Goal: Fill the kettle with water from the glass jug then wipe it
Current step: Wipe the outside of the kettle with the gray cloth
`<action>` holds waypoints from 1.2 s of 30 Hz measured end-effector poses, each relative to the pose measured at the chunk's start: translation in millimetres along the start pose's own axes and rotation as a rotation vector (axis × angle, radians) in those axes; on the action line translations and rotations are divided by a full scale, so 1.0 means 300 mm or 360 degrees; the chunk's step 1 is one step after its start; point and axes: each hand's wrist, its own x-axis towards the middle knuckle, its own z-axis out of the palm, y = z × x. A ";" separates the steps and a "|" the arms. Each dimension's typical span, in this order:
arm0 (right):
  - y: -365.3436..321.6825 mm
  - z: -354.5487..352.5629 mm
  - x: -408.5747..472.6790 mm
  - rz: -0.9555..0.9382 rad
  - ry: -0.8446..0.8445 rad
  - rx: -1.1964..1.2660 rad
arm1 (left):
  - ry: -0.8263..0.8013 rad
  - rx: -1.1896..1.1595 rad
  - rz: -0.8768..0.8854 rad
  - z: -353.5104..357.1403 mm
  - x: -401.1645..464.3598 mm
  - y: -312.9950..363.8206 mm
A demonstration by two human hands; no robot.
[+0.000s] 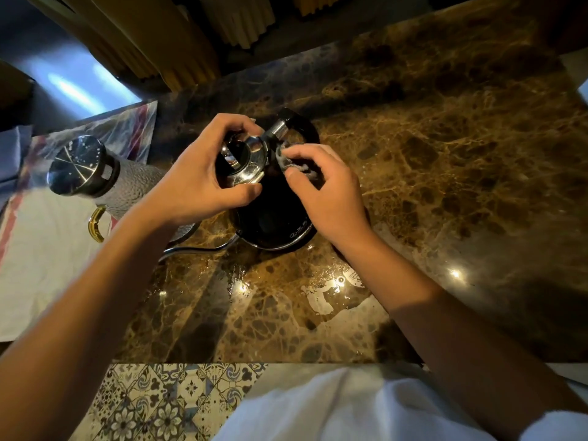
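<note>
Kettle [273, 214], glossy black, steel-lidded; left hand [197, 183] fingers gripping lid, right hand [331, 192] fingers pinching fuzzy cloth [288, 162].

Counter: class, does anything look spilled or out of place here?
Yes. Water lies in a shiny patch on the counter, in front of the kettle, beside the right forearm. It looks spilled.

The hands [203, 173] hide much of the kettle [273, 214]; the cloth [291, 160] shows only partly.

We see the black and chrome electric kettle [273, 211] upright mid-frame; the textured glass jug with steel lid [95, 173] stands at left.
</note>
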 end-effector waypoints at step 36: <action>0.135 -0.055 0.050 0.0659 -0.0045 0.0156 | 0.0203 -0.0057 -0.0096 0.050 0.010 0.025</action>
